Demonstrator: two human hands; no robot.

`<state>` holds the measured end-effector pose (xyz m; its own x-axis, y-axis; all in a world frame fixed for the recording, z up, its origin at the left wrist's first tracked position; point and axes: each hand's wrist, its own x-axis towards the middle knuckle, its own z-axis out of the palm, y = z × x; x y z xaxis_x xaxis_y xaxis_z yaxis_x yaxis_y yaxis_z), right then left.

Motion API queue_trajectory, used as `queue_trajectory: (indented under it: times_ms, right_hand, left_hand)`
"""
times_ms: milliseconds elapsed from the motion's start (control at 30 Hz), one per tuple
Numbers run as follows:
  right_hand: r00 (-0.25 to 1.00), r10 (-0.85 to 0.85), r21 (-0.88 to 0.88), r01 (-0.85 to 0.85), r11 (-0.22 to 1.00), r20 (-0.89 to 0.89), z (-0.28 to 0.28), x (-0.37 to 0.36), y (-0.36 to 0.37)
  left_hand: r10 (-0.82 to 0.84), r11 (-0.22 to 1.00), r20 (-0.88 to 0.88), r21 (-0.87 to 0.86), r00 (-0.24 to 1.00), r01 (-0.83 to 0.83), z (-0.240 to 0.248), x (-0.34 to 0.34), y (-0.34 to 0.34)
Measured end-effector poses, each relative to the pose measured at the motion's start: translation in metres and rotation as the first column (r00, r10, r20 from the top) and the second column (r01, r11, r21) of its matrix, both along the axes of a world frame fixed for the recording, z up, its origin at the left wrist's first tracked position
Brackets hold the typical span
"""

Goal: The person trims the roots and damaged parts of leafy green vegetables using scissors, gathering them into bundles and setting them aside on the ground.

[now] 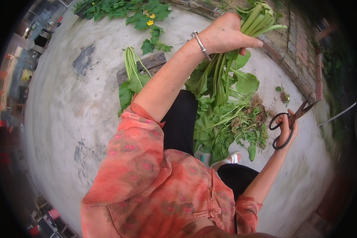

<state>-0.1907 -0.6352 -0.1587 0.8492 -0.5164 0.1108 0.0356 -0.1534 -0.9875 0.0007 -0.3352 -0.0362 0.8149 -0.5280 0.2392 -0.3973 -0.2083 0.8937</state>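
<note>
My left hand [226, 35] is closed round a bunch of leafy greens [258, 20], its thumb laid across the stalks. The pale stalk ends stick up above the fist, and broad leaves hang down below it. In my right hand [289, 133] is a pair of scissors [301, 113] with black loop handles and dark, rusty-looking blades. The blades stand apart, pointing up and away, with nothing between them. Under the held bunch, a pile of greens [230, 123] with thin stems and brown, rooty bits lies on the concrete.
A few long-stalked greens [131, 65] rest on a wooden board [152, 62] left of my left forearm. A yellow-flowered vine [146, 20] spreads at the far left. A low brick edging [285, 65] runs along the right. My sandalled foot [231, 158] is beside the pile.
</note>
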Motion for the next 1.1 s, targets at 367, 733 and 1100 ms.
queue_trajectory:
  times_ms: [367,733,1100]
  right_hand:
    - [0.976,-0.058,-0.169,0.022,0.985,-0.209,-0.032,0.002,-0.023]
    - [0.953,-0.060,-0.139,0.019,0.990,-0.296,-0.068,0.008,-0.030]
    - [0.931,-0.069,-0.181,0.003,0.984,-0.359,-0.083,0.009,-0.026]
  left_hand:
    - [0.672,0.580,0.076,0.565,0.737,-0.587,0.026,0.042,0.298]
    - [0.953,0.230,-0.029,0.716,0.302,-0.659,-0.235,0.075,0.381]
    - [0.982,0.096,0.079,0.576,0.172,-0.812,-0.351,0.051,0.378]
